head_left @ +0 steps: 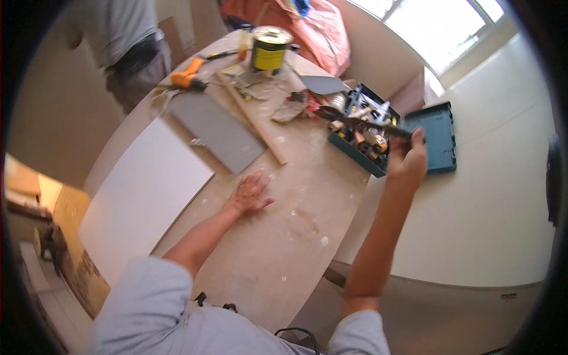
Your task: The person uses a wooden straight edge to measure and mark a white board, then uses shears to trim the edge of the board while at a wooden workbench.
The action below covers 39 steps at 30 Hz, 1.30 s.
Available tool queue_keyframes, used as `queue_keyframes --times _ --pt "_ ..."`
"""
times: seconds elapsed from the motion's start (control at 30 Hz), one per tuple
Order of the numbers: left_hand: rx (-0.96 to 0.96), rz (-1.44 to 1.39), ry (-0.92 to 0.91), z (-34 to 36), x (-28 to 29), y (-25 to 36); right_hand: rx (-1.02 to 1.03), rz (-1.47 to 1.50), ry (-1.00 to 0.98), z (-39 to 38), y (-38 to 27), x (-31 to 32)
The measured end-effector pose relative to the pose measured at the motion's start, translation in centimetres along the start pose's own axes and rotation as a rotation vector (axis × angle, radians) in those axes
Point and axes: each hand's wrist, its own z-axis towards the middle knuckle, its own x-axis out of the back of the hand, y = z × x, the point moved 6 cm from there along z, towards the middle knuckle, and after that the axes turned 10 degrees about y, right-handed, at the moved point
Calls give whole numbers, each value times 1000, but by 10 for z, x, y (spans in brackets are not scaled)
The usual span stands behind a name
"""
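My left hand (251, 193) lies flat on the worktable (278, 231), fingers spread and holding nothing. It is just off the near end of a grey board (219, 133) and beside the corner of a larger white panel (148, 195). Up at the right, my right hand (408, 157) grips one end of a long, dark, slim tool (370, 124). Motion blurs the tool, so its kind cannot be made out; its far end points left. It hangs over a dark green toolbox (355, 152) full of small parts and tools, whose teal lid (435, 139) stands folded open.
A narrow wooden strip (254, 118) lies along the grey board. Farther back are an orange-and-black power tool (189, 75), a yellow-labelled tin (270, 50) and a reddish sack (313, 29). Another person (133, 47) stands at the far left. A large pale surface (473, 219) extends on the right.
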Motion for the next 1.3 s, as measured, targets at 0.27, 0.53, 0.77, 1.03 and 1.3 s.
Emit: queue_keyframes --times 0.27,0.53,0.77,1.03,1.3 --pt "411 -906 576 -49 150 47 -347 91 147 -249 97 26" --pt "788 -1181 766 -183 375 7 -577 10 -268 -524 137 49" --pt "930 -1354 445 -287 433 -38 -679 -742 -807 -644 175 48" --pt "1096 -1265 354 -357 450 -53 -1380 -647 -958 -761 236 52" --pt "898 -1973 170 -384 471 -57 -1408 -405 -971 -790 231 39"
